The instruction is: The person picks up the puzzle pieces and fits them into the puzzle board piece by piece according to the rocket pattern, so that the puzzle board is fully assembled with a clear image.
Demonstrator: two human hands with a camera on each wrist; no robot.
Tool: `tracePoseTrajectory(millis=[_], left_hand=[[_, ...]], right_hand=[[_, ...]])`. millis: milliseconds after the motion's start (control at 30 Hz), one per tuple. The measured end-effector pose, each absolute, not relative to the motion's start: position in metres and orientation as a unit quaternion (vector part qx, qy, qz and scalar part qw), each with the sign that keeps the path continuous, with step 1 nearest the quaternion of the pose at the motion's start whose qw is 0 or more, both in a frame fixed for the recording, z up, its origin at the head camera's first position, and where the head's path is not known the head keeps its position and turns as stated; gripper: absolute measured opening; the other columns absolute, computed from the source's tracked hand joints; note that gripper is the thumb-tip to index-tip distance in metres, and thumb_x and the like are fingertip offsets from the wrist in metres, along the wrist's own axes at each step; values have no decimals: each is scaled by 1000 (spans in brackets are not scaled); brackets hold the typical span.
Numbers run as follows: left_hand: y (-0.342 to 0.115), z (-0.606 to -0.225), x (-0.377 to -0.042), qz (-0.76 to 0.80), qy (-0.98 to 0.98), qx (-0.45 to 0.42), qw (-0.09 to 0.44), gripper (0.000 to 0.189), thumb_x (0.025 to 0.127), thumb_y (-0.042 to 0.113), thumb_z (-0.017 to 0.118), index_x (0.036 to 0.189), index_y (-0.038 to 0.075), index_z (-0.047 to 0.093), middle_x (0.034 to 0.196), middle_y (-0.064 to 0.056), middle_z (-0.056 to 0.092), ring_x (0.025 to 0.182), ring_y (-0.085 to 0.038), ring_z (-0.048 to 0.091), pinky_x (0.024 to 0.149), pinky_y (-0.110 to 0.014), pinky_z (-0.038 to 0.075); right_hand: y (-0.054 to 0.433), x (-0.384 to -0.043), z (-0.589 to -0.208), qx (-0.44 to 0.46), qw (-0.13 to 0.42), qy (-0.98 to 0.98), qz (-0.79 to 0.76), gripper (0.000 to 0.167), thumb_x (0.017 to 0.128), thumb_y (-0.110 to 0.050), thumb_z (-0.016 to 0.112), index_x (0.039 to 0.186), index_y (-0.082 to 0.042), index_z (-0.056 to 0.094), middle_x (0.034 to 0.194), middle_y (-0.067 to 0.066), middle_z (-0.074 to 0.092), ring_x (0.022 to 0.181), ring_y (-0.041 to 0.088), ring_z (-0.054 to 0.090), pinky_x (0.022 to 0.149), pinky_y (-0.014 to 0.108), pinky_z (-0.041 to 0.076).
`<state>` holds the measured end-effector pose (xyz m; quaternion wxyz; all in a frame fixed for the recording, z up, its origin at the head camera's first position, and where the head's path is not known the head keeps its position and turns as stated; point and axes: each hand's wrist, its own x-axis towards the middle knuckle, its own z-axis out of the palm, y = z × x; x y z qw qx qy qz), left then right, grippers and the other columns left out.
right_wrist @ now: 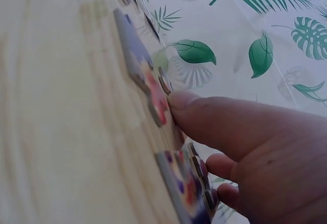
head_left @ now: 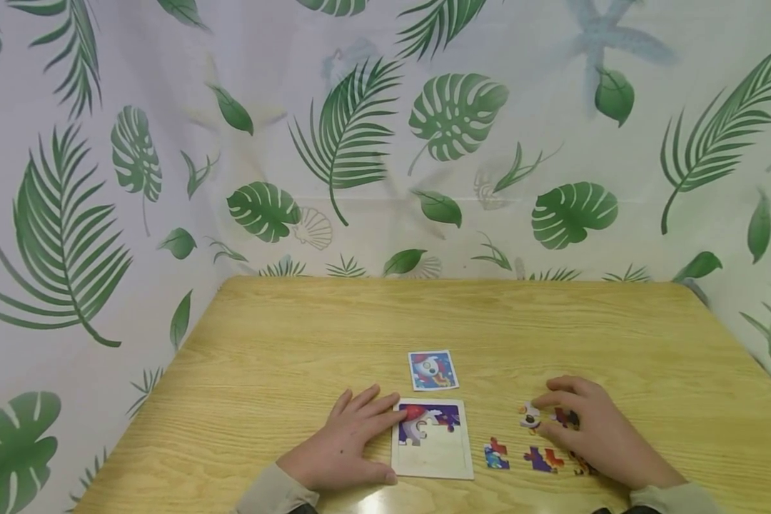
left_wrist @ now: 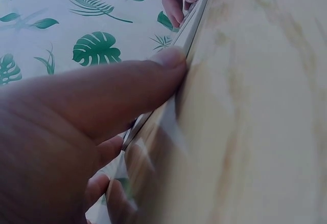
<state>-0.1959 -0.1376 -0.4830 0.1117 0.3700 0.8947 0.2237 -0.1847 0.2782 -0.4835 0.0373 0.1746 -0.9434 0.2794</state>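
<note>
A square puzzle board (head_left: 433,464) lies on the table, its upper part filled with joined pieces (head_left: 417,421) showing a red and white picture. My left hand (head_left: 353,439) rests flat at the board's left side, fingers spread, fingertips on its upper left edge and thumb by its lower left corner. To the right, my right hand (head_left: 591,425) has thumb and index finger at a white puzzle piece (head_left: 530,417), pinching its right side. Beneath and beside that hand lie more loose pieces, partly hidden: a purple and orange one (head_left: 542,459) and dark ones (head_left: 565,417).
Above the board lies a small picture card (head_left: 432,370) with a white character on blue. A blue and red piece (head_left: 497,454) sits between the board and the right hand. The wooden table (head_left: 295,321) meets a leaf-printed curtain (head_left: 373,235) at the back.
</note>
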Motion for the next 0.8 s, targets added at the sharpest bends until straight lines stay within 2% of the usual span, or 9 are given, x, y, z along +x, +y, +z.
tracePoseTrajectory(millis=[467,800], left_hand=[[-138,-483,-195,225,895,368,113,87,88,61,69,160,25,35,166,6,22,154,-30,8,118,-66,2],[-138,-482,-195,228,896,364,116,86,88,61,69,159,26,36,166,6,23,154,-29,9,118,-64,2]], right_hand=[[278,-187,-487,166,46,-947,271,15,91,-38,76,105,-31,75,135,13,56,125,43,46,95,65,42],[274,-186,-485,179,62,-945,265,11,92,-36,75,102,-30,73,129,7,60,118,35,53,91,59,47]])
